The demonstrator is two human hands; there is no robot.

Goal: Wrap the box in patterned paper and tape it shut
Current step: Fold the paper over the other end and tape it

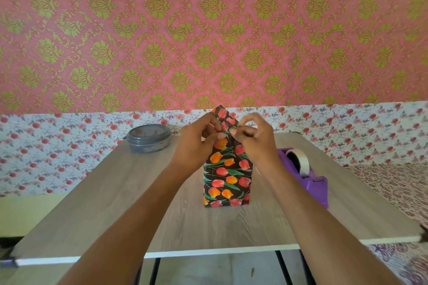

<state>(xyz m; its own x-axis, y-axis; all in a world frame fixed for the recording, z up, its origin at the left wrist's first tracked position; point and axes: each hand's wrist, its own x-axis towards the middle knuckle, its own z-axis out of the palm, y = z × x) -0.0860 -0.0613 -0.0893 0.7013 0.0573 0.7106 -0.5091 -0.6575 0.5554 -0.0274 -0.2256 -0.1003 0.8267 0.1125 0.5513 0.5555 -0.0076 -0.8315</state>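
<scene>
A box (pixel 227 183) wrapped in dark paper printed with red and orange tulips stands upright on its end in the middle of the wooden table (pixel 115 203). At its top a pointed paper flap (pixel 222 113) sticks up. My left hand (pixel 196 143) pinches the paper at the upper left of the box. On the upper right, my right hand (pixel 252 141) pinches the same fold with thumb and forefinger. A purple tape dispenser (pixel 308 173) with a white tape roll sits just right of the box.
A grey round lidded container (pixel 149 137) rests at the table's back left. Behind the table rises a wall with floral and damask paper. The table's front edge (pixel 208 253) runs close to me, with black legs below it.
</scene>
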